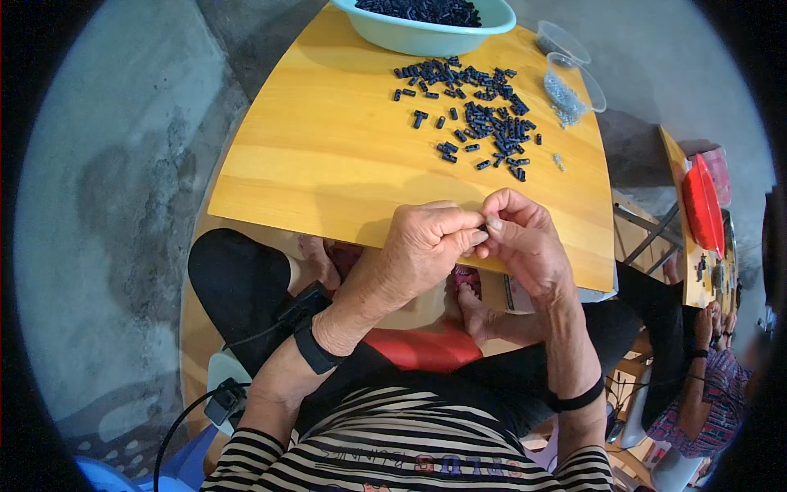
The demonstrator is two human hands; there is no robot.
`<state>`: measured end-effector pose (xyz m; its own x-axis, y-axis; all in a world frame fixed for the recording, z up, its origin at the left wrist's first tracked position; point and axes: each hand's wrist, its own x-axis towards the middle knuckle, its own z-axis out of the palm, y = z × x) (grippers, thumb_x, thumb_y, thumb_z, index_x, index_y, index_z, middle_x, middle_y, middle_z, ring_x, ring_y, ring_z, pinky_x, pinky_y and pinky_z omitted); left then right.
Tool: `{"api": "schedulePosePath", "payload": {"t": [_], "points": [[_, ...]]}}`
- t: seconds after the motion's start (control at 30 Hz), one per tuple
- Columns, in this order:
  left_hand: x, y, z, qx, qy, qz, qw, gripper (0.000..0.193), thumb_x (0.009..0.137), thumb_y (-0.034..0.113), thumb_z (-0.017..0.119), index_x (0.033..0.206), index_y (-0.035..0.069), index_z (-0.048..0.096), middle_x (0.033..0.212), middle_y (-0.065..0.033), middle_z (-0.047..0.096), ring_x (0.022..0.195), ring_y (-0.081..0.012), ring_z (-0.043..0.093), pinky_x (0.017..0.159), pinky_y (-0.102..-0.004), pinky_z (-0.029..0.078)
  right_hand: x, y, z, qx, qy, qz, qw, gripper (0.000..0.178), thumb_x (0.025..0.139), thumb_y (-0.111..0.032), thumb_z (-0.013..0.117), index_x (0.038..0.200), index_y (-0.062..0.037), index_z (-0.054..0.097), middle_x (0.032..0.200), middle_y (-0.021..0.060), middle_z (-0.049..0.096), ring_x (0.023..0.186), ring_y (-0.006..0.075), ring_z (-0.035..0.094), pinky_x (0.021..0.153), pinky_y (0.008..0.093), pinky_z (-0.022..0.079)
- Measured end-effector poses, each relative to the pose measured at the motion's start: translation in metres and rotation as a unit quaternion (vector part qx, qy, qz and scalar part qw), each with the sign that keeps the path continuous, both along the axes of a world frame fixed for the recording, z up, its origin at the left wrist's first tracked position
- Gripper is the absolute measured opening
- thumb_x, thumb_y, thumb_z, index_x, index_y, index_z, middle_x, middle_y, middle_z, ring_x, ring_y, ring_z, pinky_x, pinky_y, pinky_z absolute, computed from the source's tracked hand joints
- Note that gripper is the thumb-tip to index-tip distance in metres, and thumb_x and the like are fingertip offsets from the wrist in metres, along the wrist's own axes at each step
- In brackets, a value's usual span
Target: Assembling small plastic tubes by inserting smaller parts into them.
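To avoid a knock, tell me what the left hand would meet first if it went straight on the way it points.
Most likely the right hand, at its fingertips, just past the small black piece that the left hand pinches; whether the hands touch is unclear in this view.

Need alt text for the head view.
Left hand and right hand pinch a small dark part above a yellow table's near edge. Scattered black pieces lie beyond, with a green basin of dark pieces and two clear tubs.

Printed lettering (467,466), dark + multi-col., across front of b/w striped shirt (393,425)
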<state>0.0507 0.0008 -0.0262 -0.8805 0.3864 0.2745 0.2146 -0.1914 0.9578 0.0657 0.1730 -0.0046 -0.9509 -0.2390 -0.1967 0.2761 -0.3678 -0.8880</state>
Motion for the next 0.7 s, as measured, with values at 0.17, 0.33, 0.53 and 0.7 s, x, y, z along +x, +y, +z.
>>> {"api": "schedulePosePath", "payload": {"t": [0.17, 0.33, 0.53, 0.7], "points": [[-0.001, 0.000, -0.004, -0.071, 0.037, 0.027, 0.996, 0.009, 0.083, -0.003, 0.064, 0.092, -0.003, 0.068, 0.076, -0.0069, 0.065, 0.071, -0.0117, 0.064, 0.062, -0.0233, 0.052, -0.004, 0.001, 0.005, -0.014, -0.030, 0.021, 0.999, 0.007, 0.087, -0.007, 0.063, 0.093, -0.0031, 0.059, 0.083, 0.0029, 0.061, 0.071, 0.0144, 0.060, 0.066, 0.0278, 0.052], [-0.002, 0.000, 0.004, 0.011, -0.043, -0.023, 0.999, 0.011, 0.082, -0.004, 0.065, 0.093, -0.004, 0.068, 0.080, -0.0064, 0.066, 0.072, -0.0109, 0.065, 0.064, -0.0229, 0.053, -0.009, 0.008, -0.002, -0.046, -0.042, 0.023, 0.998, 0.008, 0.088, -0.008, 0.062, 0.094, -0.0033, 0.059, 0.083, 0.0029, 0.060, 0.071, 0.0145, 0.059, 0.064, 0.0279, 0.051], [-0.006, -0.003, 0.004, -0.012, -0.103, -0.046, 0.994, 0.016, 0.083, -0.001, 0.065, 0.098, -0.004, 0.068, 0.083, -0.0074, 0.069, 0.071, -0.0097, 0.065, 0.066, -0.0223, 0.055, -0.007, 0.007, 0.000, -0.086, -0.060, 0.020, 0.994, 0.010, 0.090, -0.011, 0.061, 0.095, -0.0028, 0.059, 0.076, 0.0035, 0.059, 0.065, 0.0136, 0.057, 0.060, 0.0255, 0.048], [-0.007, -0.004, 0.008, -0.018, -0.136, -0.048, 0.989, 0.018, 0.083, 0.001, 0.066, 0.099, -0.005, 0.068, 0.083, -0.0084, 0.070, 0.071, -0.0096, 0.066, 0.066, -0.0225, 0.055, -0.008, 0.007, -0.001, -0.081, -0.055, 0.010, 0.995, 0.012, 0.090, -0.013, 0.061, 0.096, -0.0025, 0.059, 0.072, 0.0034, 0.058, 0.061, 0.0125, 0.055, 0.058, 0.0243, 0.047]]}}
